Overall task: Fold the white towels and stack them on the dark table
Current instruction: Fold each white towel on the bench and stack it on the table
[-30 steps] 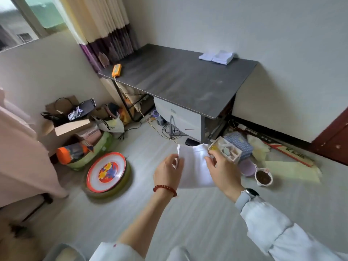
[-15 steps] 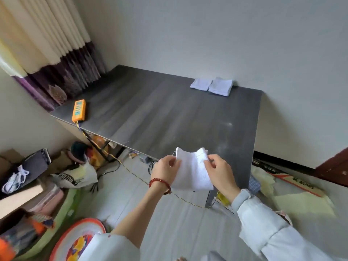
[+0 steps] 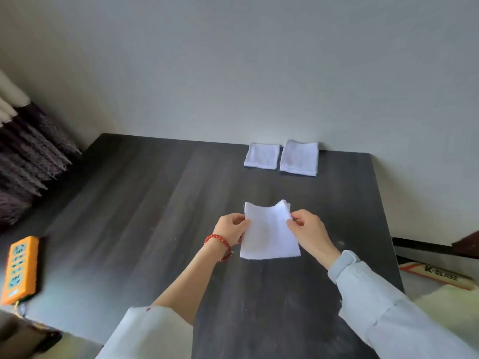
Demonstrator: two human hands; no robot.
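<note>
**Towel held by both side edges above the dark surface**

Nearest the camera, two sleeved forearms reach out over the dark surface [image 3: 134, 224]. The left hand [image 3: 232, 230], a red bead bracelet [image 3: 220, 243] on its wrist, pinches the left edge of a white towel [image 3: 268, 234]; the right hand [image 3: 308, 229], above a pale watch strap [image 3: 343, 259], pinches the right edge. Held at both sides, the cloth spreads flat, and its top edge sags between the two raised corners. That grip probably squares the cloth for a fold, or for laying it down. Whether its lower hem touches the surface, I cannot tell.

At the left edge lies an orange power strip [image 3: 19, 269], well apart from the work. Its markings are too blurred to read.

Farther back, against the wall, two folded towels [image 3: 281, 158] lie side by side, the right one looking thicker. They seem to mark where the finished stack goes.

On the floor to the right, a flat box [image 3: 438, 275] reads "K-GLASS", as far as the blur allows.
</note>
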